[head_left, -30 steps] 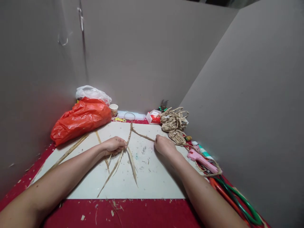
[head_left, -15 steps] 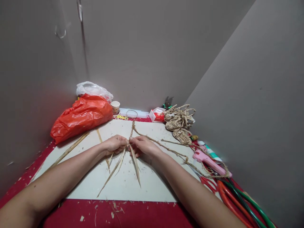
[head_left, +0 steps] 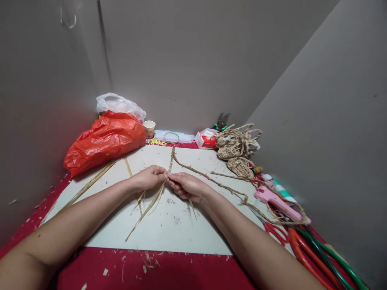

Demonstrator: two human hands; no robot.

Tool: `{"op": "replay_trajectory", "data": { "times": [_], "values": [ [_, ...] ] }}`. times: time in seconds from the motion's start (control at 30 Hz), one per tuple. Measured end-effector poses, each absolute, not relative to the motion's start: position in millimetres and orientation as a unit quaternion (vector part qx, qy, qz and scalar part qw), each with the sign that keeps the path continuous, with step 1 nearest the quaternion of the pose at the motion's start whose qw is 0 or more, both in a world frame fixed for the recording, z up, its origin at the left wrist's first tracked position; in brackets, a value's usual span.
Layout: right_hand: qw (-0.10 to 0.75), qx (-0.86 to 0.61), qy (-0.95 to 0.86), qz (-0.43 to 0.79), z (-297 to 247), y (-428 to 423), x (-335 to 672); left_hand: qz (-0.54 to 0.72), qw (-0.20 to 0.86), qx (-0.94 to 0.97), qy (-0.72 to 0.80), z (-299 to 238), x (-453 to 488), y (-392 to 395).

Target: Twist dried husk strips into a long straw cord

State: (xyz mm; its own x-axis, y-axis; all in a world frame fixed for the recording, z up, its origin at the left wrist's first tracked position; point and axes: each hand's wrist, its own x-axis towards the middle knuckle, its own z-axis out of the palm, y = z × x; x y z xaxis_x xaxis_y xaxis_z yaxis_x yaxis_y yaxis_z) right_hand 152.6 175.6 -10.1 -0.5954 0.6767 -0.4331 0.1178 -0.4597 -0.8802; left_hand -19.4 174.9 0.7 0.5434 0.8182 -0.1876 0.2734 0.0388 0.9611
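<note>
A narrow braid [head_left: 171, 162] of dried plant strips lies lengthwise on the white board [head_left: 109, 231]. At its near end my left hand [head_left: 150, 177] is closed, with thumb and fingers pinching the strips. Pressed close beside it, my right hand [head_left: 186, 186] also pinches the strips, its fingers curled. Loose strips [head_left: 146, 211] hang from between the hands toward the lower left. Other thin ends [head_left: 192, 209] stick out below my right hand. The exact grip point is partly covered by my fingers. A twisted cord [head_left: 208, 176] runs from the braid's far end to the right.
At the back left sits a red plastic bag [head_left: 105, 139] beside a paper cup [head_left: 149, 129]. Woven straw pieces [head_left: 237, 147], a tissue box [head_left: 206, 139], a pink glue gun [head_left: 281, 205], red-handled scissors [head_left: 276, 233] and an orange-handled tool [head_left: 302, 253] line the right side.
The strip that hung toward me by my right hand has swung right, its ends now below that hand. Both hands stay at the braid. The view has shifted slightly.
</note>
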Motion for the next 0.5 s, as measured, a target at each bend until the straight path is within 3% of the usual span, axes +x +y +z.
{"op": "replay_trajectory", "data": {
  "times": [0.17, 0.3, 0.5],
  "values": [
    [0.195, -0.385, -0.440, 0.787, -10.0, 173.8, 153.0, 0.223, 0.522, 0.705, 0.425, -1.0, -21.6, 177.4],
    [0.232, -0.436, -0.438, 0.751, -9.9, 169.9, 147.5, 0.196, 0.465, 0.740, 0.445, 1.5, -22.5, 176.0],
    [0.285, -0.495, -0.451, 0.685, -12.5, 162.6, 137.0, 0.170, 0.268, 0.792, 0.522, 10.2, -16.9, 161.4]
  ]
}}
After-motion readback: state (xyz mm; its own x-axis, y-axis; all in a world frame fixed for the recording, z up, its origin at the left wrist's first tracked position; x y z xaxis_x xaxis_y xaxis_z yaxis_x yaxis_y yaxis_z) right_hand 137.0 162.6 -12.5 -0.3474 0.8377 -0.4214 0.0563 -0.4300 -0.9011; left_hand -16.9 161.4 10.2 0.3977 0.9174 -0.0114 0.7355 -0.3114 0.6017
